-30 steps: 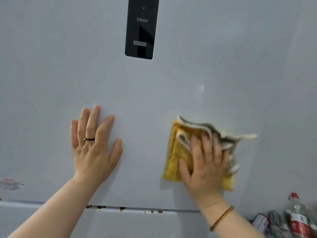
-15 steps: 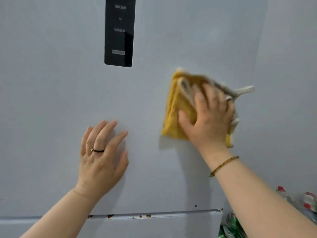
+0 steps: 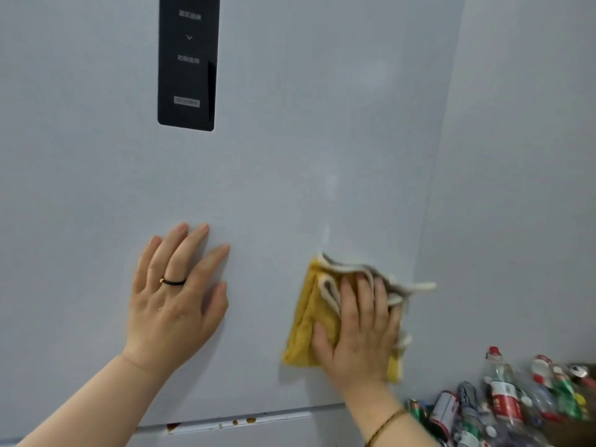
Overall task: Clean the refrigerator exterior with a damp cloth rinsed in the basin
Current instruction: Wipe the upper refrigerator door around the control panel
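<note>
head view: one folded yellow terry cloth (image 3: 306, 321) with a pale corded hem lies flat on the smooth pale refrigerator door (image 3: 322, 162), low near its right edge, pressed by the right hand (image 3: 361, 340), grip open with straight fingers (image 3: 363, 293). the left hand (image 3: 177, 298), grip open and holding nothing, lies flat on the door left of the cloth, apart from it. bare panel extends above both hands up to one glossy black rectangular control panel (image 3: 187, 62); brown spots (image 3: 242, 421) mark the lower seam.
</note>
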The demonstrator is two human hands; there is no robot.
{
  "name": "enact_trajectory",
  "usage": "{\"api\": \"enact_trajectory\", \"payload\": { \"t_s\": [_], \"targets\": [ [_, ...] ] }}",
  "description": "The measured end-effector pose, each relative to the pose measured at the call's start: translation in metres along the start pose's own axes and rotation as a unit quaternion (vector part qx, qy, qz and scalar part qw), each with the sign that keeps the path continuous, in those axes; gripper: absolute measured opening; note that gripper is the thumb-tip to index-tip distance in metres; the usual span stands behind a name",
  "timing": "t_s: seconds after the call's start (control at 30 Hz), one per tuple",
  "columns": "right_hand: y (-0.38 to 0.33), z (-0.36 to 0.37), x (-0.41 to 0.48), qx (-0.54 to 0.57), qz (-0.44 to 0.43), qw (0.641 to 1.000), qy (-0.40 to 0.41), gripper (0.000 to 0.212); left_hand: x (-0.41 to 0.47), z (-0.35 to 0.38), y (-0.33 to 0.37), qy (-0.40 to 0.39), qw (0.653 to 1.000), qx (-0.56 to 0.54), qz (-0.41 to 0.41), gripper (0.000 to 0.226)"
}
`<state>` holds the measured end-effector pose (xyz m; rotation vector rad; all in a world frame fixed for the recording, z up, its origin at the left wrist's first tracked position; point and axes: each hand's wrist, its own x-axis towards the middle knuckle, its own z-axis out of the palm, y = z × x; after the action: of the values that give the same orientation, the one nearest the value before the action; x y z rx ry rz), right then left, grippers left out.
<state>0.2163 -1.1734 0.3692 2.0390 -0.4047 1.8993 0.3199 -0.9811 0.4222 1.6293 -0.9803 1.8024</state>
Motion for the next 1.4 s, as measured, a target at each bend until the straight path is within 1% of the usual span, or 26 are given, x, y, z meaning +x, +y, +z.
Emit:
{"api": "enact_trajectory", "payload": {
  "t_s": [0.07,0.17,0.27,0.37,0.43,0.5,0.57,0.63,0.73,0.8,0.9,0.97,1.03,1.13,1.2,1.33,1.4],
  "targets": [
    [0.009,0.0,0.052,0.001,-0.005,1.0,0.018,0.052,0.001,0.0,0.0,0.003,1.0,0.002,0.0,0.032],
    [0.018,-0.003,0.123,0.006,0.049,0.998,0.049,0.058,-0.001,0.001,-0.001,0.008,1.0,0.004,0.003,0.031],
    [0.02,-0.002,0.142,0.009,0.103,0.993,0.054,0.06,-0.001,0.002,-0.002,0.011,1.0,0.004,0.009,0.031],
    [0.016,0.001,0.115,0.001,0.168,0.984,0.066,0.056,-0.001,0.001,-0.002,0.014,1.0,0.002,0.009,0.03],
    [0.014,0.001,0.077,0.013,0.201,0.979,0.041,0.057,0.0,0.0,0.0,0.017,1.0,0.001,0.006,0.03],
    [0.01,-0.003,0.03,0.016,0.196,0.98,0.004,0.06,0.0,-0.001,0.001,0.016,1.0,0.001,0.004,0.03],
    [0.008,-0.006,-0.011,0.025,0.168,0.985,-0.026,0.057,0.0,-0.001,0.001,0.013,1.0,0.003,0.005,0.031],
    [0.01,-0.007,-0.017,0.038,0.171,0.984,-0.036,0.053,0.0,-0.002,0.001,0.008,1.0,0.005,0.003,0.031],
    [0.016,-0.009,0.03,0.054,0.198,0.978,-0.021,0.058,0.0,-0.002,0.001,0.001,1.0,0.005,0.002,0.031],
    [0.023,-0.012,0.086,0.072,0.197,0.978,-0.008,0.061,0.001,-0.002,0.0,0.002,1.0,0.003,-0.001,0.031],
    [0.03,-0.022,0.174,0.081,0.192,0.978,0.001,0.073,0.002,-0.002,0.001,0.0,1.0,-0.007,-0.009,0.03],
    [0.029,-0.026,0.213,0.068,0.192,0.979,-0.016,0.07,0.003,-0.001,0.002,0.003,1.0,-0.014,-0.016,0.029],
    [0.026,-0.024,0.223,0.052,0.192,0.98,-0.026,0.065,0.004,-0.002,0.004,0.004,0.999,-0.025,-0.027,0.029],
    [0.017,-0.016,0.193,0.034,0.151,0.988,0.007,0.067,0.008,-0.004,0.006,-0.004,0.999,-0.025,-0.035,0.033],
    [0.007,-0.008,0.151,0.029,0.102,0.994,0.033,0.06,0.01,-0.004,0.008,-0.007,0.999,-0.022,-0.044,0.036],
    [-0.02,-0.007,0.07,0.021,-0.055,0.998,-0.001,0.058,0.01,-0.002,0.008,-0.001,0.999,-0.002,-0.044,0.035],
    [-0.017,-0.007,0.07,0.024,-0.116,0.993,-0.004,0.062,0.01,-0.002,0.005,-0.011,0.999,-0.009,-0.035,0.034]
  ]
}}
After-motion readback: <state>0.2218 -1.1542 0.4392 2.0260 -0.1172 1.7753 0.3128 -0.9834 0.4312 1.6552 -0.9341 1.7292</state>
